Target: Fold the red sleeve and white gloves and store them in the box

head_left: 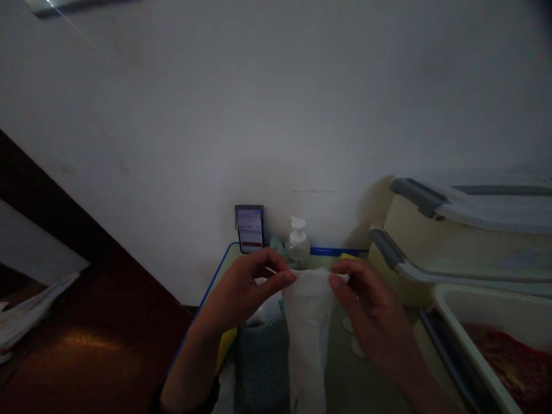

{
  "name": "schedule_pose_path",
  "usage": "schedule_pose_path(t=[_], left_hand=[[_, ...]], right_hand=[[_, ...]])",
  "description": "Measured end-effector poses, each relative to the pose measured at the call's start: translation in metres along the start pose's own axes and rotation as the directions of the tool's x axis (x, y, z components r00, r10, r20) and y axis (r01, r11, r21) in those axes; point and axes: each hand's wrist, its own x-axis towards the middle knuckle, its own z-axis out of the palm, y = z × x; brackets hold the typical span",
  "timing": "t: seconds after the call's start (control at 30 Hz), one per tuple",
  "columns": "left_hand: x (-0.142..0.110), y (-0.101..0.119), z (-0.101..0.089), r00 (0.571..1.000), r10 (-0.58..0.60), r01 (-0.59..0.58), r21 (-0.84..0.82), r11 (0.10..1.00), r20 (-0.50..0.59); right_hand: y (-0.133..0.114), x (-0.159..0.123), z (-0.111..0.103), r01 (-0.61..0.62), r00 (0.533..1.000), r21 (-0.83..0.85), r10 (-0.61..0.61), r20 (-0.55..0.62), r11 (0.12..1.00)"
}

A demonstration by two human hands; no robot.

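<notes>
A limp white cloth-like piece (307,322) hangs down in long folds; whether it is fabric, tissue or a sleeve, I cannot tell. My left hand (254,284) pinches its upper left corner between thumb and fingers. At the upper right corner, my right hand (366,305) pinches it the same way, so the top edge is stretched between them. Behind that edge stands a clear pump bottle (297,244) with a white pump head. A grey-green towel (264,362) lies beside the hanging piece, with a white packet (267,310) at its top, partly behind my left hand.
A phone (250,230) leans upright against the wall. Blue edging (332,252) borders the green tabletop (345,379). At right are stacked lidded bins (440,241) and an open white bin (444,305) with reddish contents. Small white round things (357,347) lie near my right hand.
</notes>
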Motion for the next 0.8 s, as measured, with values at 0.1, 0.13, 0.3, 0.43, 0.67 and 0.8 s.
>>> schedule_pose_path(t=[0.1,0.13,0.3,0.43,0.67,0.8], left_hand=[[0.000,-0.007,-0.005,1.000,-0.002,0.001,-0.051,0.999,-0.006],[0.000,-0.008,-0.005,1.000,-0.003,0.002,-0.076,0.997,-0.016],[0.003,-0.006,-0.006,0.996,-0.054,0.053,-0.026,0.998,-0.070],[0.004,-0.006,-0.006,0.993,-0.024,0.035,0.093,0.995,-0.115],[0.002,-0.006,-0.008,0.991,-0.042,0.047,0.038,0.998,-0.125],[0.000,0.000,-0.009,0.999,-0.040,0.042,0.146,0.988,-0.016]], right_hand=[[-0.007,-0.003,0.005,0.020,1.000,0.006,-0.020,0.007,1.000],[-0.008,-0.002,0.007,0.015,1.000,0.019,-0.015,0.009,1.000],[-0.001,0.007,0.017,-0.045,0.999,0.112,0.043,0.018,0.993],[0.003,0.009,0.017,-0.004,1.000,0.176,0.003,0.008,0.984],[-0.008,0.002,0.018,-0.030,0.996,0.206,0.047,-0.078,0.978],[-0.012,-0.006,0.023,-0.075,0.995,0.198,0.086,-0.050,0.977]])
